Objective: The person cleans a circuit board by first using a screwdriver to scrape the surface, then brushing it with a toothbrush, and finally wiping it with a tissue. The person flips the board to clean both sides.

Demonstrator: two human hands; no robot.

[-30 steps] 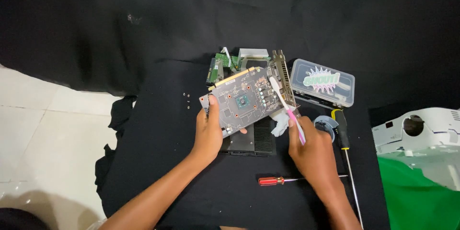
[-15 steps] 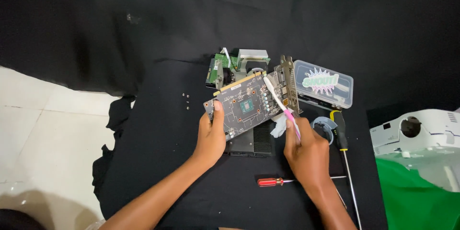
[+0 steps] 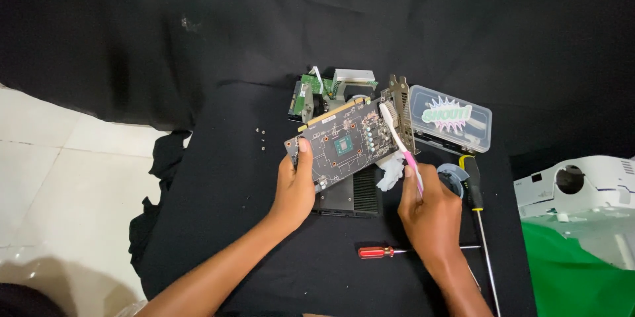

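Our left hand (image 3: pixel 296 188) grips the lower-left edge of the circuit board (image 3: pixel 344 148), tilted above the black surface (image 3: pixel 218 178). Our right hand (image 3: pixel 431 214) pinches a pink-handled toothbrush (image 3: pixel 399 142), bristles on the board's right side. Red screwdriver (image 3: pixel 378 251) lies near.

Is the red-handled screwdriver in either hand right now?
No, the red-handled screwdriver lies on the black cloth; the left hand holds the graphics card and the right hand holds a toothbrush.

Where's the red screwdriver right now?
Head view: the red screwdriver lies on the black cloth, lower centre, just left of the right hand.
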